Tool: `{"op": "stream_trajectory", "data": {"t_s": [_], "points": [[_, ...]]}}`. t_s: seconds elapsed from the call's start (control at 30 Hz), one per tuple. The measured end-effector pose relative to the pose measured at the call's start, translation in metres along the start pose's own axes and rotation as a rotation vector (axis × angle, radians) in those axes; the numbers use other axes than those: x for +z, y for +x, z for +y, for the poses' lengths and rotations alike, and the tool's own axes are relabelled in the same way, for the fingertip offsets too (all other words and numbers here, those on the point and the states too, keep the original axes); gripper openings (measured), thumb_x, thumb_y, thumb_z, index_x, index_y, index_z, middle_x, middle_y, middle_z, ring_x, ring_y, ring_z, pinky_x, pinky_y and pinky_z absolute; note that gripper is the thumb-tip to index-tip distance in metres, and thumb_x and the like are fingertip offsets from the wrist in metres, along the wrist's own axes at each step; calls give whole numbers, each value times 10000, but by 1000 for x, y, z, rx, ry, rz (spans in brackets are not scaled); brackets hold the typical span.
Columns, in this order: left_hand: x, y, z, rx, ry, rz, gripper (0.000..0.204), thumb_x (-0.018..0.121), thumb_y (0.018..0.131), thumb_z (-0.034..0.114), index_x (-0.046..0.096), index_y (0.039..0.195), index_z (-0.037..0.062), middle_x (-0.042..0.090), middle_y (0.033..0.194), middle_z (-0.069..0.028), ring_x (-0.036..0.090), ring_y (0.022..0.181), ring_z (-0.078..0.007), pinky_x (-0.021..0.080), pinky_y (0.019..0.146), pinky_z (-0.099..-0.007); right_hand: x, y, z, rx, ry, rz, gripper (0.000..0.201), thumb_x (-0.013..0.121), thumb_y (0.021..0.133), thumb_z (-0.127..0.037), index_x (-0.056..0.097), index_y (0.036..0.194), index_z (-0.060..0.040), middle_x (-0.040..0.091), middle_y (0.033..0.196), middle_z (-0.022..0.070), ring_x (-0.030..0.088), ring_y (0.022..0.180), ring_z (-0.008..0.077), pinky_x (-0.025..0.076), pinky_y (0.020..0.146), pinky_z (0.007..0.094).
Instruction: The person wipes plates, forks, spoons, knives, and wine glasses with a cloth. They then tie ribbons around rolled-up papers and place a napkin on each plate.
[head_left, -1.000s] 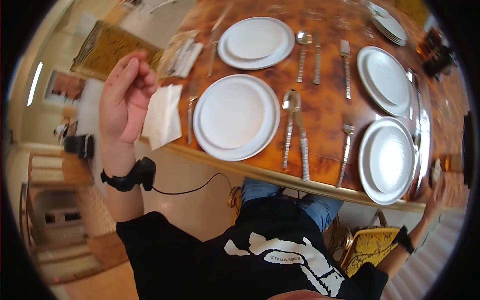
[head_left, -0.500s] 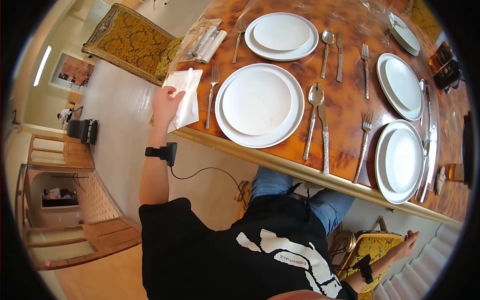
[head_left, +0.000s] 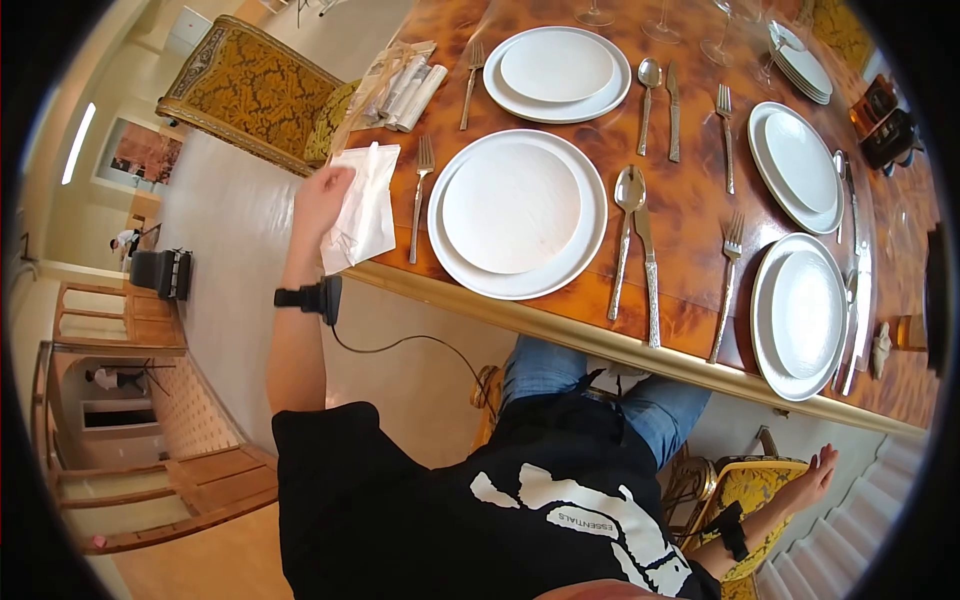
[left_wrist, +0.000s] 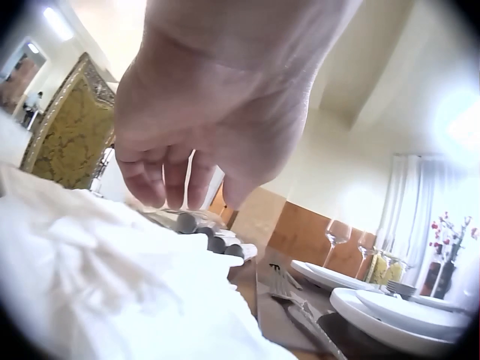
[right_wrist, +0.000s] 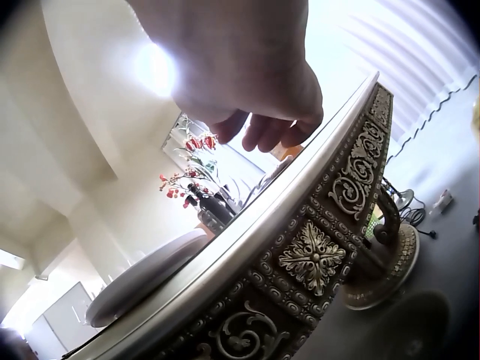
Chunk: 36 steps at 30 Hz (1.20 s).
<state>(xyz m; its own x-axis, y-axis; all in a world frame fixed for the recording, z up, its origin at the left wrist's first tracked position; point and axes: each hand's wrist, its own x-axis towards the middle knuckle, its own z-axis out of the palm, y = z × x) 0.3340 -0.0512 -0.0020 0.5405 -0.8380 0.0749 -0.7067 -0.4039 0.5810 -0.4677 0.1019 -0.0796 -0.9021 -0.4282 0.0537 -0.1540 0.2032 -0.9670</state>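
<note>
My left hand (head_left: 318,205) is at the outer edge of a soft white tissue pack (head_left: 370,205), which lies at the table's left corner. In the left wrist view that hand (left_wrist: 217,112) shows fingers bent loosely downward with gaps between them, and the crumpled white tissue pack (left_wrist: 112,277) fills the foreground. Nothing shows in its grasp. A fork (head_left: 420,200) lies just right of the pack, beside stacked white plates (head_left: 515,205). My right hand (head_left: 812,480) hangs beyond the table's near edge, fingers relaxed; in the right wrist view it holds nothing visible.
Wrapped rolls (head_left: 412,92) lie behind the pack. A spoon (head_left: 627,195) and a knife (head_left: 648,270) are right of the plates. More plate settings (head_left: 800,315) stand at the right, with bottles (head_left: 885,130) beyond. A cable (head_left: 420,340) hangs from my left wrist.
My left hand came down from the air onto the tissue pack, then shifted slightly toward its outer edge. My right hand moved from the table's right corner to below its edge.
</note>
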Motion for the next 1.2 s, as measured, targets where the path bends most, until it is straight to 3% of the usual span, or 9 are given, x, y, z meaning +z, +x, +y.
{"op": "stream_trajectory", "data": {"t_s": [0.07,0.23,0.37,0.5,0.67,0.8,1.0,1.07,1.2], "points": [[6,31,15,231,19,60,338,670,879,309,705,1067,31,722,918,-119,683,840,-206,512,766,-313,8,-5,-9,-206,-35,-124,332,546,1003,-253,618,1192,10,612,1195,83,534,1138,187,438,987,335],[40,118,50,379,253,218,328,656,862,301,705,1058,43,715,1006,-166,688,946,-300,526,853,-372,7,-8,-3,-158,-11,-143,310,532,1006,-226,618,1205,-5,600,1208,75,537,1129,181,434,992,329],[60,183,48,383,344,267,349,672,828,315,706,1040,40,707,1021,-184,673,975,-335,516,883,-394,-7,-16,-2,-103,-2,-92,324,531,1011,-250,613,1196,3,608,1176,76,560,1093,175,439,981,330],[64,210,49,198,503,8,351,691,775,329,712,970,38,699,1000,-218,664,982,-361,512,897,-399,-21,-20,6,-62,14,-76,333,542,1008,-262,611,1194,6,617,1159,80,572,1067,168,445,965,322],[62,212,62,287,264,436,262,617,839,266,710,954,50,709,912,-181,679,881,-369,521,836,-436,-17,-21,6,-75,-40,-46,344,550,1005,-268,610,1201,7,624,1157,79,572,1062,153,448,945,308],[51,186,97,366,-66,543,229,555,892,199,695,1012,63,704,932,-168,686,881,-332,524,804,-421,-7,-15,1,-17,-44,-82,361,549,1004,-265,593,1243,3,612,1241,113,559,1168,194,421,1005,344],[87,153,92,774,386,82,238,602,883,196,684,1007,10,681,969,-233,656,929,-388,518,823,-449,10,-15,9,-42,-34,-114,338,528,1015,-261,604,1216,0,630,1192,102,571,1125,176,437,967,331],[100,148,85,496,735,-98,327,589,886,271,643,1143,76,687,1072,-151,659,979,-349,524,827,-476,12,-18,6,-31,-59,-119,343,527,1016,-264,600,1221,0,632,1194,110,570,1137,181,432,974,336],[102,135,101,357,759,-96,348,601,867,305,652,1128,80,696,1062,-147,660,985,-360,524,835,-478,2,-14,10,-43,-44,-117,346,532,1014,-266,600,1221,2,632,1191,108,572,1141,184,434,970,341]]}}
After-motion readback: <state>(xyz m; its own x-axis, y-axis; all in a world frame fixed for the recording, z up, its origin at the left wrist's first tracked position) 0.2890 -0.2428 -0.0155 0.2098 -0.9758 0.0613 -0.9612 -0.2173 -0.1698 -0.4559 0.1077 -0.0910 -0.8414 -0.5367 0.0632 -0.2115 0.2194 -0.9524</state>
